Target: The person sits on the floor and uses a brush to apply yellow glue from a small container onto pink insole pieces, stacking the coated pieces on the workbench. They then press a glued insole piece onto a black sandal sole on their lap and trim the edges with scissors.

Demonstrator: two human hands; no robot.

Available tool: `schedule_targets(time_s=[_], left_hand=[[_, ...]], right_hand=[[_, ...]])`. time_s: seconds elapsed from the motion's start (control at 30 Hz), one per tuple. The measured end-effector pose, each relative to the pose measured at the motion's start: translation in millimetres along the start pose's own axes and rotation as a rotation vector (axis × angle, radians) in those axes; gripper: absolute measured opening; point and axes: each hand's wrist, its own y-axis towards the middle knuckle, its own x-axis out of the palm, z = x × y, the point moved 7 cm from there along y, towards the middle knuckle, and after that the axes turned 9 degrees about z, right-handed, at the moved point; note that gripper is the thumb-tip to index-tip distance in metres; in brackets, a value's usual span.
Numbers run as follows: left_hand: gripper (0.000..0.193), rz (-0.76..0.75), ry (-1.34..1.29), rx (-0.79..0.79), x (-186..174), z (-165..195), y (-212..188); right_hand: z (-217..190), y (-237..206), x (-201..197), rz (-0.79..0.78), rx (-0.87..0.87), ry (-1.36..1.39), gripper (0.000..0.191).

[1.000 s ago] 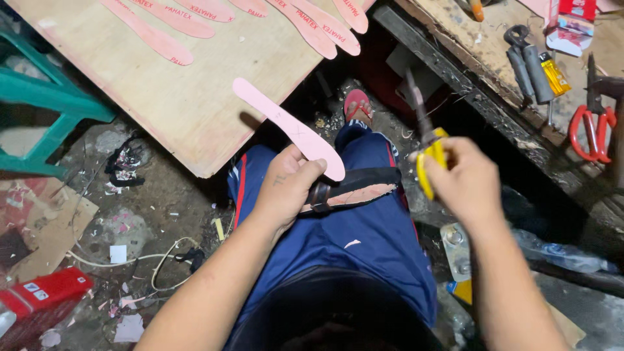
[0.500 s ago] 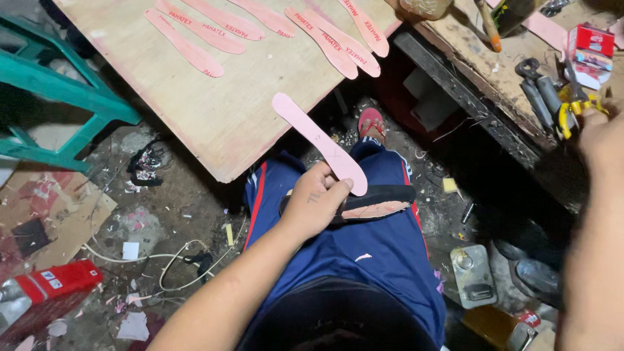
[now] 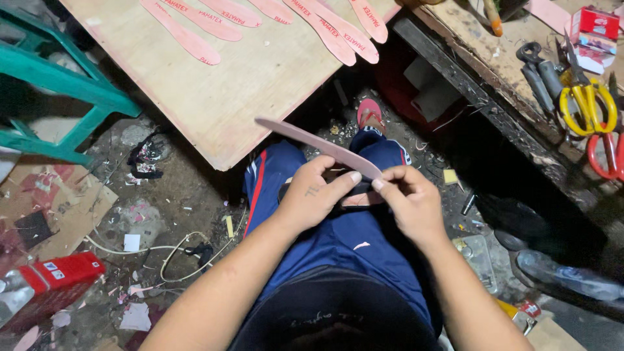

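Strip: a long, flat pink strip (image 3: 312,141), thin and smooth, rounded at its far end; it slants from the plywood's near edge down to the lap, seen almost edge-on
Left hand: the left hand (image 3: 316,195) wraps the strip's near end, thumb laid flat along its top
Right hand: the right hand (image 3: 407,198) meets the left at that same end, fingertips pinched on the strip's tip; both hands close together, each clamped on the strip
Lap: blue shorts (image 3: 351,240) with a red side stripe, soft cloth; a dark band lies across them just under the hands
Board: a pale plywood sheet (image 3: 260,84), matt and scuffed, its near corner just beside the knees; more pink strips (image 3: 325,26) of the same rounded shape lie flat in a row on its far part
Bench: a dark, worn wooden bench (image 3: 494,71) to the right, its edge rough and chipped; yellow-handled scissors (image 3: 588,97), red-handled scissors (image 3: 608,153) and grey pliers (image 3: 539,71) lie on it, well apart from the hands
Stool: a green plastic stool (image 3: 58,84) at left, hard straight legs
Floor: gritty dirt floor (image 3: 175,195) littered with scraps, a pale cord and cardboard; a red sandal (image 3: 372,114) beyond the knees
Room: open air above the lap between board and bench; the strip's far end hangs free, close to the board's edge
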Motion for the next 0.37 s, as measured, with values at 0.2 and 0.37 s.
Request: schedule_targets(time_s=[0.2, 0.37], left_hand=[[0.096, 0.148, 0.674, 0.442, -34, 21, -38], [0.097, 0.096, 0.46, 0.179, -54, -20, -34]], right_hand=[[27, 17, -30, 0.029, 0.111, 0.313, 0.01], [31, 27, -37, 0.028, 0.09, 0.383, 0.01]])
